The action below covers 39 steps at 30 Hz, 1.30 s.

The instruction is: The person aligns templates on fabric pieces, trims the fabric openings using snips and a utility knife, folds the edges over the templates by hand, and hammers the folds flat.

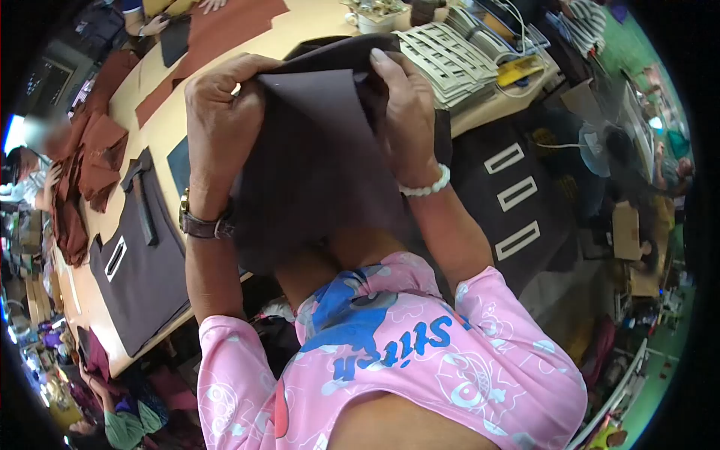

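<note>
A dark brown piece of fabric (311, 157) hangs between my hands, its upper edge folded over. On one side my left hand (225, 112) is closed, gripping the cloth near its top corner. My right hand (405, 112) pinches the opposite side, thumb up along the fold; its other fingers are partly hidden behind the cloth. The lower part of the fabric falls over my lap. To the left on the table, a hammer (142, 208) lies on dark fabric (154, 277) that carries a white rectangular frame (116, 259).
Right of me, another dark fabric piece (487, 217) bears three white rectangular frames. Stacked white slotted pieces (446, 64) and a potted plant (373, 19) stand at the table's far side. Reddish-brown fabric (101, 150) lies left. Other people's hands (155, 26) are across the table.
</note>
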{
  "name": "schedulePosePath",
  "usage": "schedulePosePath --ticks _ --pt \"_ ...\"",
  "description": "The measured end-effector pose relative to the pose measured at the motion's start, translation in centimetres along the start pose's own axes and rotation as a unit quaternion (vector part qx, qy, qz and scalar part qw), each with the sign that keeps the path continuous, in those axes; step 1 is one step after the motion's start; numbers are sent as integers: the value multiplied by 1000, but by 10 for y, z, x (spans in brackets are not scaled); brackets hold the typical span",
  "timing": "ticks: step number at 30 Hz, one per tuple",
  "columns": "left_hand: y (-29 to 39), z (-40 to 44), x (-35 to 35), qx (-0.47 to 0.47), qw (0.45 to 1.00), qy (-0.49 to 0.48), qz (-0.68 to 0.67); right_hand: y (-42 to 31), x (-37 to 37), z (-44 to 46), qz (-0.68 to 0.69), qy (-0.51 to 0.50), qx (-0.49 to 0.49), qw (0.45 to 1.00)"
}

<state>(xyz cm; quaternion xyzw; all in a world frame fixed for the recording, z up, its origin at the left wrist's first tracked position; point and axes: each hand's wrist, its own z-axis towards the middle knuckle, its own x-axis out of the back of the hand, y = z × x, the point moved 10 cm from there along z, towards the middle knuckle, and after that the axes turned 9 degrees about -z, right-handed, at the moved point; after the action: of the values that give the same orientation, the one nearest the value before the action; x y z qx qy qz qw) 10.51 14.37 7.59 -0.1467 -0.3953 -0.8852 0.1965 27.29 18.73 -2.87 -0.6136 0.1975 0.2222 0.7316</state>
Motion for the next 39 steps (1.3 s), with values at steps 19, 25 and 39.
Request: schedulePosePath --ticks 19,25,39 --pt "16 6 33 -49 964 -97 244 -31 -147 12 -506 -255 330 755" --pt "-24 33 74 -1 928 -113 355 -14 -179 33 -690 -363 253 573" --pt "-41 88 225 -187 869 165 428 -124 -173 91 -551 -116 523 640"
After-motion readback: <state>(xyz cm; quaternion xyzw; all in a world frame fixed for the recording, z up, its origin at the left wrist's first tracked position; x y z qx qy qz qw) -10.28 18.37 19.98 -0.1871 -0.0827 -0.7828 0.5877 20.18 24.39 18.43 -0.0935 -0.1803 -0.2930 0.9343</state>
